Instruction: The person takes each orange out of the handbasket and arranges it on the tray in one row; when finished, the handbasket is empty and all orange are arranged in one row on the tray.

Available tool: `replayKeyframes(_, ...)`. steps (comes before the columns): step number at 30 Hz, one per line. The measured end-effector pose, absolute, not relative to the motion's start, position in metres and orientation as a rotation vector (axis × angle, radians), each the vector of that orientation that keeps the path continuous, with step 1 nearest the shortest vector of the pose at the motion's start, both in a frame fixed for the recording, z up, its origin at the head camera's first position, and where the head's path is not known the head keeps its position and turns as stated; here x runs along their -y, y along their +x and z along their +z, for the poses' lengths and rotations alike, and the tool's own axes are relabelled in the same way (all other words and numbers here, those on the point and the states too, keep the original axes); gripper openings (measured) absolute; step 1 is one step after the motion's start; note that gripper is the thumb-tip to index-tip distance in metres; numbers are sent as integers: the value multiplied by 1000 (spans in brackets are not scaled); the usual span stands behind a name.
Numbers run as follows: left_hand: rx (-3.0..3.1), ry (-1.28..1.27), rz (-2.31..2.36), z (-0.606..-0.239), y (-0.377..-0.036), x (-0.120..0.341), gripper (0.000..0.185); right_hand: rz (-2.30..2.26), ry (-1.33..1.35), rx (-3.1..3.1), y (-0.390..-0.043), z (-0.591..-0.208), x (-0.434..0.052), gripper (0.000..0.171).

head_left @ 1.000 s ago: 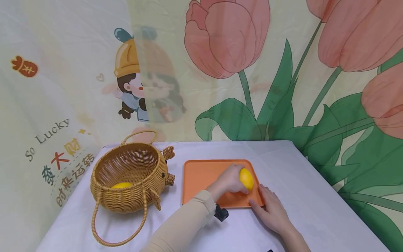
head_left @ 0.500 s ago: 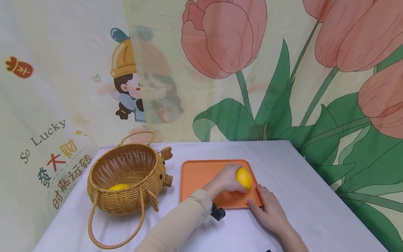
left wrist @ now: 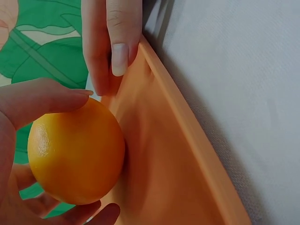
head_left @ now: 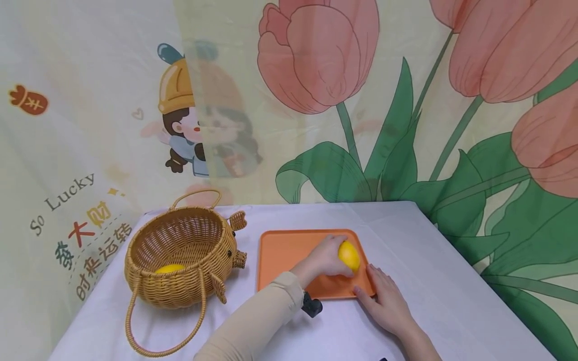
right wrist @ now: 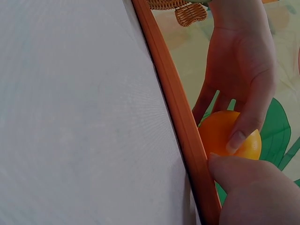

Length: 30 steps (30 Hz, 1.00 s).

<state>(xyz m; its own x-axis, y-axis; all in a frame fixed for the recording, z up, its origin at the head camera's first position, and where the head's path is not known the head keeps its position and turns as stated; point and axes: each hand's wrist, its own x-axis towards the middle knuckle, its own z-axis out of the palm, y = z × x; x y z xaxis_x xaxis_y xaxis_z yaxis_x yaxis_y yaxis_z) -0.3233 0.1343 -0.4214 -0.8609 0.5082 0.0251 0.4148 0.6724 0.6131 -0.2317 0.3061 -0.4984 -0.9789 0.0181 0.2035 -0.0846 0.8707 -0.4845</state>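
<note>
left hand point(head_left: 322, 258): curled round lemon point(head_left: 349, 255), thumb on top and fingers under, per left wrist view; held over right part of tray point(head_left: 289, 248)
lemon: yellow, whole; in left-hand grip, at or just above tray floor near right rim; contact with floor not clear
right hand point(head_left: 386, 301): flat on tablecloth point(head_left: 433, 281), fingers straight and close together, tips pressed on tray's near right corner; nothing held
fingertips point(left wrist: 119, 58): right-hand, seen against tray rim in left wrist view, just beside lemon
tray: orange, rectangular, low rim; lay flat on tablecloth, right of basket point(head_left: 180, 253)
basket: wicker, pig-shaped with ears and snout, two loop handles; stood left of tray, apart from it
second lemon point(head_left: 169, 268): inside basket, on bottom, partly hidden by front wall
sleeve point(head_left: 257, 326): beige, on left forearm, crossed near table edge toward tray
black device point(head_left: 311, 306): at left wrist, small, just before tray's near edge
backdrop point(head_left: 406, 125): printed cloth, pink tulips, green leaves, cartoon figure, "So Lucky" text at left
</note>
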Motion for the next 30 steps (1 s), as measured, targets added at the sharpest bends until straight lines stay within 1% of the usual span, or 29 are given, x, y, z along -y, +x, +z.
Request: replayKeyframes(30,-2738,750,932,-416,-320,-131,90,743,47,2838,-231,-499,-306,84)
